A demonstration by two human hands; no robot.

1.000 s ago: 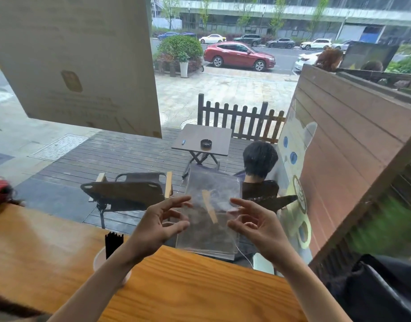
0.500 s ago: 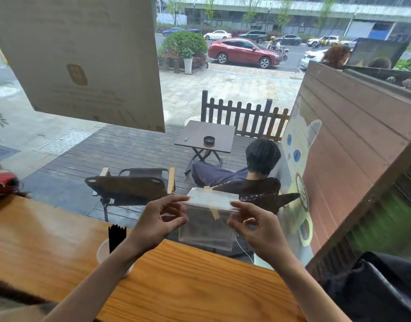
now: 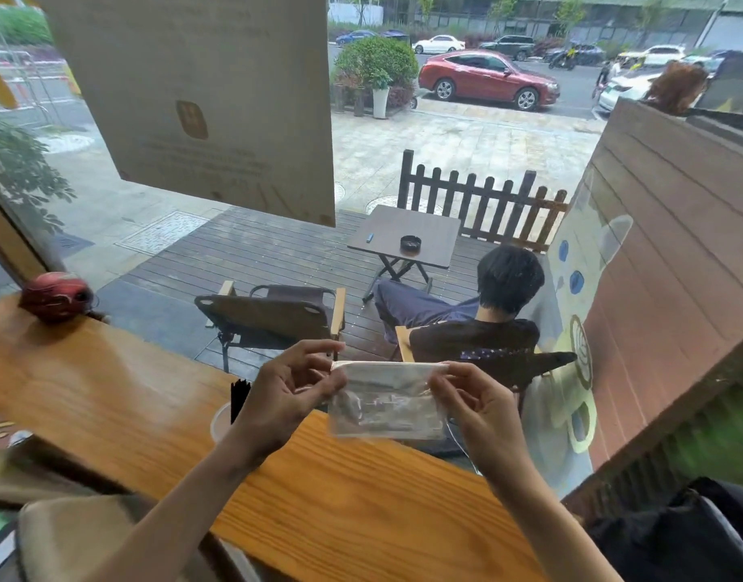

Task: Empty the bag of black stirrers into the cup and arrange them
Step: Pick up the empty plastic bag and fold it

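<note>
A clear plastic bag [image 3: 386, 403], folded over on itself and with nothing in it that I can see, hangs above the far edge of the wooden counter [image 3: 340, 497]. My left hand [image 3: 286, 396] pinches its upper left corner and my right hand [image 3: 483, 407] pinches its upper right corner. Behind my left wrist stands a white cup [image 3: 220, 422] with black stirrers [image 3: 239, 399] sticking up out of it; my hand hides most of the cup.
A red helmet [image 3: 57, 297] lies at the counter's far left, against the window glass. A dark bag [image 3: 689, 535] sits at the lower right. Beyond the glass are chairs, a small table and a seated person.
The bag was flat and tall a second ago; both hands have folded it down into a shorter, wider strip, still gripping its top corners.
</note>
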